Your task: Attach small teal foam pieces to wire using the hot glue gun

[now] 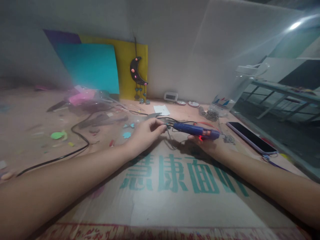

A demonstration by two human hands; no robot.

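My right hand (206,142) is wrapped round a blue hot glue gun (188,128), whose small red light glows by the fingers. The gun lies almost level with its nozzle to the left. At that nozzle, my left hand (147,133) is closed in a pinch; the small piece between thumb and forefinger is too hidden to name. A thin grey cord hangs below the pinch. Left of my left hand lie a blue flower-shaped cutout (126,135) and a light blue bow-like piece (129,125).
A phone (251,137) lies at the right edge beside a clear plastic tub (221,100). A dark moon ornament (136,71) hangs before yellow and turquoise sheets (100,66). A black cable (75,150) crosses the left side, near a green cutout (57,135). A small white clock (171,96) stands behind.
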